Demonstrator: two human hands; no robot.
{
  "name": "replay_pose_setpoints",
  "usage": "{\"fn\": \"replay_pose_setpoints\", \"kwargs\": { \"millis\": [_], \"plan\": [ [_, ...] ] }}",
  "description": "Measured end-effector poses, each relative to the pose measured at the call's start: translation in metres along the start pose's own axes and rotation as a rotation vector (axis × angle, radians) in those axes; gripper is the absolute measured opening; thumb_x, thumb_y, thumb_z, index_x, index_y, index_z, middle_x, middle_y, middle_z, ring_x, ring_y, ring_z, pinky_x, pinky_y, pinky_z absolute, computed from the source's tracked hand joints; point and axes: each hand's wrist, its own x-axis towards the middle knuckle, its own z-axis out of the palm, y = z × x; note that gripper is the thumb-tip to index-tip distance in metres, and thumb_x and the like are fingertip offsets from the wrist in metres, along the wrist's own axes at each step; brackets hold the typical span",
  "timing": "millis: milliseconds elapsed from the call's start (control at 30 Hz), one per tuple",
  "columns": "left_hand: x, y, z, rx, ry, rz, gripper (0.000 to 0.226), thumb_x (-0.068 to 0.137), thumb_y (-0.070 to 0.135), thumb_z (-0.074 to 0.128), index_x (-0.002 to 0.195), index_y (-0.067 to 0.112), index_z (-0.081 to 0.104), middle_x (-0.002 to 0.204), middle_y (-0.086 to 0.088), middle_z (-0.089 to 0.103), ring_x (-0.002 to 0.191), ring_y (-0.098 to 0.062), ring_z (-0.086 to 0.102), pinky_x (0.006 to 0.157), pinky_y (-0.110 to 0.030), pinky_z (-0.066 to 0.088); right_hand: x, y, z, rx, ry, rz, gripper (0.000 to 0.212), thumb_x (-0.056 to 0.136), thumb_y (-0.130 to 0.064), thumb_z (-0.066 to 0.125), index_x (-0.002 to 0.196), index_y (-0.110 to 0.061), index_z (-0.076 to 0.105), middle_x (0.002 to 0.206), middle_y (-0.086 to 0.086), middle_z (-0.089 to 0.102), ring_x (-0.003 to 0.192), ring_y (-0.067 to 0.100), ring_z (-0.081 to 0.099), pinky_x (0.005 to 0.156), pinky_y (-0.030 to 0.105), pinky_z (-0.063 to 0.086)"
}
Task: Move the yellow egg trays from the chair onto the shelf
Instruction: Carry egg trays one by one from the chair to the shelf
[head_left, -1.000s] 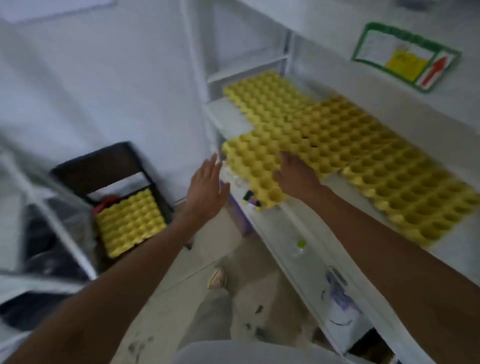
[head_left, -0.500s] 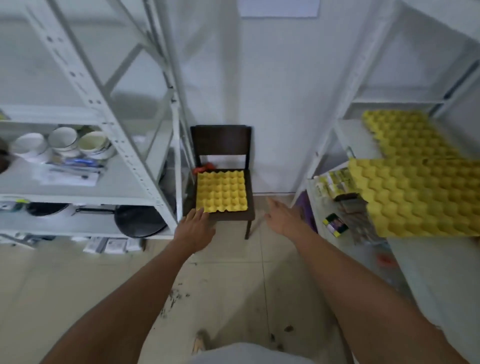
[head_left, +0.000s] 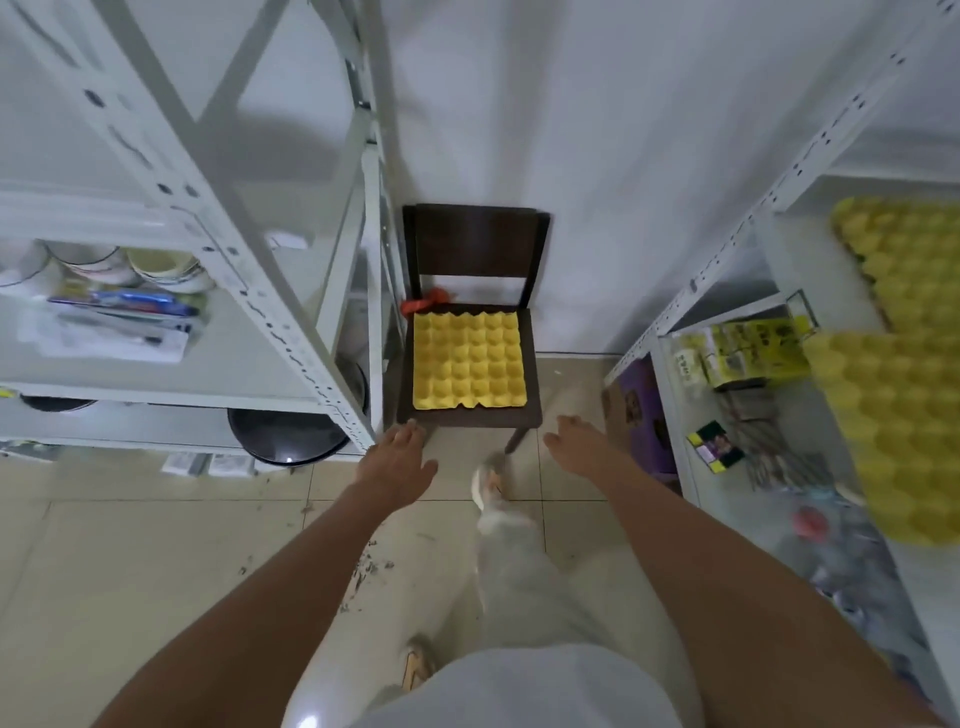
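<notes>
Both arms have swung away from the shelf's yellow trays (head_left: 893, 415); left hand (head_left: 397, 462) and right hand (head_left: 576, 441) reach empty, fingers spread, toward the yellow moulded-pulp egg tray (head_left: 469, 361) just beyond the fingertips on the dark wooden chair (head_left: 475, 244), seemingly readying a two-sided lift.

A chair (head_left: 470, 291) stands against the wall, between two shelving racks. An egg tray (head_left: 469, 361) lies flat on its seat, with a small cloth (head_left: 428, 302) behind it at the seat's back corner. The left rack (head_left: 270, 306) holds bowls (head_left: 166, 267) on a shelf, with a pan (head_left: 288, 436) below. The right shelf (head_left: 727, 291) carries more egg trays (head_left: 893, 405) above boxes (head_left: 748, 353). Both hands, left (head_left: 397, 464) and right (head_left: 579, 444), reach out just before the chair's front edge, touching nothing.
</notes>
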Motion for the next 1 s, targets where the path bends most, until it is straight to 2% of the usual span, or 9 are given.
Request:
{"fn": "replay_pose_setpoints", "kwargs": {
  "millis": [200,267,333,367,433,600,767,867,1000],
  "plan": [
    [0.115,0.005,-0.017,-0.025,-0.064,-0.071,0.067,0.105,0.043,0.042,0.163,0.014,0.027,0.172,-0.006,0.020,0.158,-0.027,0.022,0.124,-0.047,0.029,0.147,-0.012,-0.032,0.135,-0.006,-0.016,0.039,0.106,-0.010,0.036,0.142,-0.001,0.048,0.136,0.024,0.053,0.127,0.036,0.054,0.105,0.043,0.046],
    [0.145,-0.002,-0.018,-0.024,-0.137,-0.117,0.066,0.105,0.042,0.044,0.163,0.015,0.028,0.171,-0.007,0.023,0.157,-0.028,0.026,0.124,-0.046,0.030,0.183,-0.020,-0.032,0.215,-0.090,-0.018,0.033,0.099,-0.013,0.056,0.127,0.004,0.061,0.113,0.020,0.065,0.101,0.028,0.067,0.086,0.034,0.055],
    [0.178,-0.007,-0.013,-0.048,-0.191,-0.135,0.063,0.105,0.041,0.046,0.161,0.014,0.032,0.169,-0.010,0.028,0.155,-0.028,0.030,0.122,-0.045,0.033,0.217,-0.022,-0.041,0.351,-0.119,0.045,0.030,0.099,-0.023,0.058,0.118,-0.001,0.067,0.093,0.011,0.063,0.070,0.015,0.056,0.061,0.022,0.044],
    [0.197,-0.009,-0.012,-0.057,-0.201,-0.156,0.062,0.105,0.039,0.048,0.160,0.013,0.034,0.167,-0.011,0.032,0.153,-0.029,0.033,0.120,-0.044,0.035,0.241,-0.020,-0.040,0.273,-0.091,0.058,0.035,0.103,-0.028,0.049,0.123,-0.003,0.063,0.098,0.014,0.062,0.070,0.017,0.050,0.062,0.020,0.038],
    [0.234,-0.012,-0.012,-0.144,-0.199,-0.219,0.061,0.103,0.035,0.052,0.157,0.009,0.038,0.161,-0.015,0.041,0.147,-0.033,0.041,0.116,-0.045,0.039,0.287,-0.017,-0.039,0.215,-0.225,0.086,0.042,0.106,-0.033,0.039,0.128,-0.003,0.059,0.117,0.020,0.064,0.084,0.025,0.051,0.072,0.029,0.041],
    [0.310,-0.017,-0.016,-0.368,-0.191,-0.343,0.057,0.103,0.034,0.055,0.153,0.010,0.042,0.156,-0.017,0.045,0.139,-0.039,0.049,0.111,-0.052,0.045,0.383,-0.005,-0.013,0.193,-0.228,0.136,0.040,0.105,-0.031,0.040,0.125,-0.003,0.060,0.124,0.023,0.064,0.115,0.038,0.062,0.094,0.040,0.049],
    [0.391,-0.049,0.006,-0.513,-0.147,-0.469,0.056,0.099,0.020,0.053,0.153,0.008,0.044,0.162,-0.017,0.039,0.149,-0.039,0.038,0.120,-0.050,0.036,0.459,0.000,0.044,0.280,-0.160,0.184,0.035,0.098,-0.028,0.049,0.123,-0.007,0.061,0.121,0.020,0.066,0.112,0.037,0.064,0.079,0.033,0.044],
    [0.425,-0.067,0.024,-0.537,-0.099,-0.508,0.066,0.097,0.016,0.055,0.158,0.005,0.031,0.163,-0.018,0.036,0.149,-0.041,0.036,0.120,-0.052,0.034,0.495,0.009,0.074,0.350,-0.097,0.257,0.037,0.096,-0.024,0.052,0.129,-0.006,0.056,0.123,0.020,0.066,0.114,0.039,0.062,0.079,0.032,0.041],
    [0.453,-0.081,0.041,-0.568,-0.063,-0.562,0.067,0.097,0.014,0.056,0.158,0.008,0.029,0.147,-0.020,0.053,0.134,-0.040,0.052,0.111,-0.046,0.043,0.521,0.015,0.102,0.462,0.032,0.367,0.034,0.095,-0.027,0.057,0.124,-0.008,0.060,0.120,0.016,0.068,0.113,0.036,0.064,0.079,0.030,0.039]
  ]
}}
